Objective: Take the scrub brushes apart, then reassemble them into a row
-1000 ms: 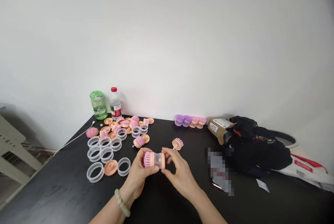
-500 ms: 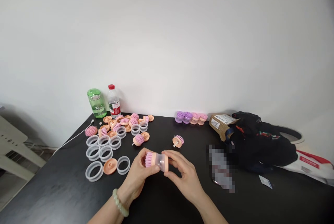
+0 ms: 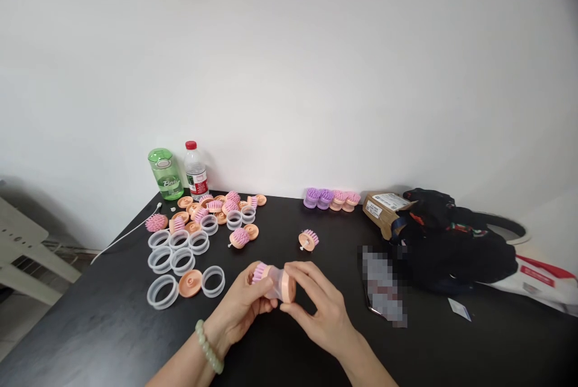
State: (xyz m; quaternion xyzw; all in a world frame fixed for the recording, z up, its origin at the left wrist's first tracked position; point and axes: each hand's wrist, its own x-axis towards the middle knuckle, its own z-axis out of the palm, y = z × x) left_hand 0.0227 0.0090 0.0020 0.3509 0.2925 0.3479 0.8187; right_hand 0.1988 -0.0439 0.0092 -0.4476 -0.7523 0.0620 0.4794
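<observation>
My left hand [image 3: 246, 301] is closed round the bristled end and clear middle of a small scrub brush [image 3: 288, 286], its thumb across the clear part. Thumb and fingers of my right hand [image 3: 323, 309] grip the peach cap at the other end. The brush lies tilted on its side above the table, pink bristles to the left. Beyond my hands are a loose brush head [image 3: 308, 241] and another brush head [image 3: 238, 238], each with a white stem. To the left lie several clear rings [image 3: 163, 305] and a peach cap [image 3: 190, 283].
Finished-looking purple brushes [image 3: 318, 199] and pink brushes [image 3: 344, 201] stand in a row by the wall. A green bottle [image 3: 166, 176] and a water bottle [image 3: 196, 173] stand at the back left. On the right are a cardboard box [image 3: 379, 212], a black bag [image 3: 451, 254] and a blurred-out item [image 3: 383, 287].
The brush has turned so its peach cap faces more toward me. My left thumb has shifted up over the clear part, and my right fingers have changed position on the cap.
</observation>
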